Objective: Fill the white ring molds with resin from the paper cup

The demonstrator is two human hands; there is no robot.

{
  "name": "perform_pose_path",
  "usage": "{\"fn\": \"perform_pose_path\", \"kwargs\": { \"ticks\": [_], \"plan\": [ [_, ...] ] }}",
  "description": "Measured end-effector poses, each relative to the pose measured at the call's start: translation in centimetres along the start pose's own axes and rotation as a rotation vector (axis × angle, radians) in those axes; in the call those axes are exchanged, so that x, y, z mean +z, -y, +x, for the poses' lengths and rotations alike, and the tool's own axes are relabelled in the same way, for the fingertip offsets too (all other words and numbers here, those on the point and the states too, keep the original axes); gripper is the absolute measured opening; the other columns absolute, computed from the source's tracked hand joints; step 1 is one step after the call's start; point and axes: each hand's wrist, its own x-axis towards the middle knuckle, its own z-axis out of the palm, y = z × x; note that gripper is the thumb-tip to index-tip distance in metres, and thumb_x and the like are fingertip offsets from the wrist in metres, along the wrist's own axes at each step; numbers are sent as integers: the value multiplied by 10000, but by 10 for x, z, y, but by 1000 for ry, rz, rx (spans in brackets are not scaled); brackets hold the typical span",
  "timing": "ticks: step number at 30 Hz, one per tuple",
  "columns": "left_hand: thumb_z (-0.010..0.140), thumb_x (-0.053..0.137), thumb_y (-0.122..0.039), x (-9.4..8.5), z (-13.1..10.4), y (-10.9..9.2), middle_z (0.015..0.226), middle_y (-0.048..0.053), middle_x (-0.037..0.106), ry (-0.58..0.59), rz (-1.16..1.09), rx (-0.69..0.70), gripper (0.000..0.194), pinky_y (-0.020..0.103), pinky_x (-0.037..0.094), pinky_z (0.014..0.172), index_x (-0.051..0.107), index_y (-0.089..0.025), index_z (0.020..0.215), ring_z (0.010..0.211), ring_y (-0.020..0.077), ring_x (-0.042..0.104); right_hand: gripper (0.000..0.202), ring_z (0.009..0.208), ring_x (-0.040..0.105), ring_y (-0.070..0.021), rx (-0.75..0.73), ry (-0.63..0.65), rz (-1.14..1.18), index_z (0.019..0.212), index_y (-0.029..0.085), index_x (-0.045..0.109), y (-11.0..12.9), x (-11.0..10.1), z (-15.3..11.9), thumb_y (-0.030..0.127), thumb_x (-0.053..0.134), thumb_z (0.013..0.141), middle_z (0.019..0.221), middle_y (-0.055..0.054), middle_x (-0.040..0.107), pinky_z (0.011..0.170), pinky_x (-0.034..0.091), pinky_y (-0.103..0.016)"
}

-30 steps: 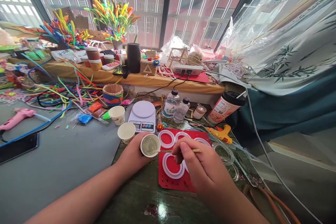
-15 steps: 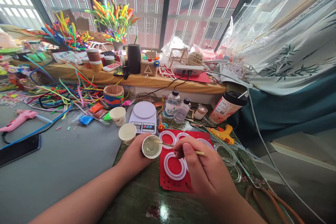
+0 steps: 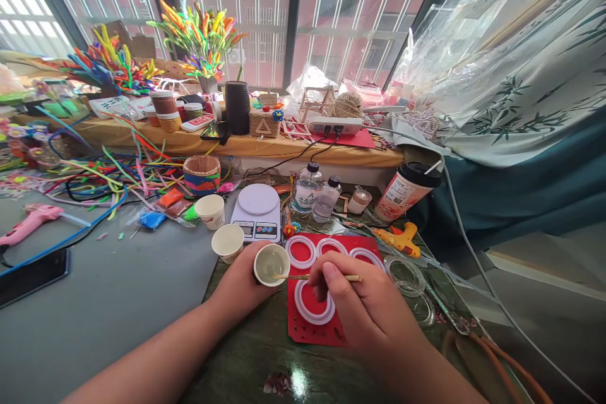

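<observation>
My left hand [image 3: 243, 274] is wrapped round a paper cup [image 3: 271, 252] that holds a clear liquid, its mouth tipped towards me. Pinched in my right hand [image 3: 353, 290] is a thin wooden stick [image 3: 298, 277], whose far end dips into the liquid near the cup's right side. Under and beyond my right hand lies a red sheet [image 3: 303, 333] with several white ring-shaped molds [image 3: 302, 252] on it. A second paper cup [image 3: 228, 241] stands just behind my left hand, and another paper cup [image 3: 210, 210] is farther back.
A white kitchen scale [image 3: 258, 205] stands behind the cups, with two clear bottles [image 3: 307, 192] at its right. A yellow glue gun [image 3: 402, 240] and a lidded drink cup [image 3: 407, 189] are at the right. A pink glue gun [image 3: 31, 224] and a phone [image 3: 35, 274] lie left.
The stick's tip has moved from the upper right of the liquid to lower in the cup, nearer me. My left hand keeps its hold on the cup. The view has shifted slightly.
</observation>
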Motion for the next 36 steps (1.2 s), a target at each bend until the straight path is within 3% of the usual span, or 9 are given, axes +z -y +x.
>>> {"fn": "perform_pose_path", "kwargs": {
  "ticks": [13, 17, 21, 25, 28, 32, 36],
  "plan": [
    [839, 875, -215, -1, 1, 1, 1282, 84, 875, 3, 3, 3, 437, 501, 662, 1088, 780, -266, 1263, 1173, 339, 818, 430, 686, 678, -195, 5, -27, 14, 873, 258, 685, -3, -1, 1, 385, 420, 1186, 739, -3, 715, 646, 476, -330],
    [846, 873, -237, -1, 1, -1, 1255, 84, 875, 6, -2, -3, 415, 499, 673, 1060, 782, -260, 1251, 1141, 335, 821, 443, 655, 650, -194, 43, 123, 25, 835, 259, 653, 0, -5, 2, 372, 392, 1174, 728, -6, 699, 594, 449, -333],
    [846, 864, -225, 0, 1, 1, 1267, 83, 877, 14, 8, -7, 429, 499, 670, 1078, 786, -264, 1266, 1159, 337, 820, 401, 692, 683, -198, 16, -51, -13, 884, 259, 685, -3, -4, 2, 367, 430, 1175, 743, -3, 718, 656, 483, -332],
    [847, 863, -218, 1, 1, 3, 1238, 70, 876, 10, 11, -3, 405, 482, 681, 1046, 783, -267, 1241, 1128, 326, 821, 416, 687, 666, -197, -4, 62, 16, 862, 267, 648, -5, -1, 1, 372, 422, 1195, 766, -4, 721, 631, 454, -334],
    [853, 855, -214, 1, 1, 4, 1264, 74, 872, 9, 4, 4, 419, 483, 679, 1061, 780, -270, 1261, 1148, 324, 822, 402, 706, 684, -207, -7, -14, 2, 891, 266, 681, -3, -2, 2, 358, 426, 1189, 763, -8, 720, 663, 473, -338],
    [846, 866, -222, 1, 0, 6, 1280, 80, 871, 1, 12, 7, 443, 501, 675, 1076, 775, -270, 1277, 1167, 338, 823, 411, 656, 658, -185, 0, 79, 21, 865, 263, 666, 0, -3, 2, 338, 413, 1180, 728, 9, 703, 615, 458, -320],
    [861, 860, -236, 1, 0, 5, 1313, 90, 864, 0, 15, -3, 438, 520, 659, 1102, 770, -264, 1288, 1207, 349, 814, 402, 700, 677, -185, -19, -26, 10, 896, 260, 688, -2, -2, 1, 347, 427, 1189, 759, 9, 717, 662, 478, -315]
  ]
}}
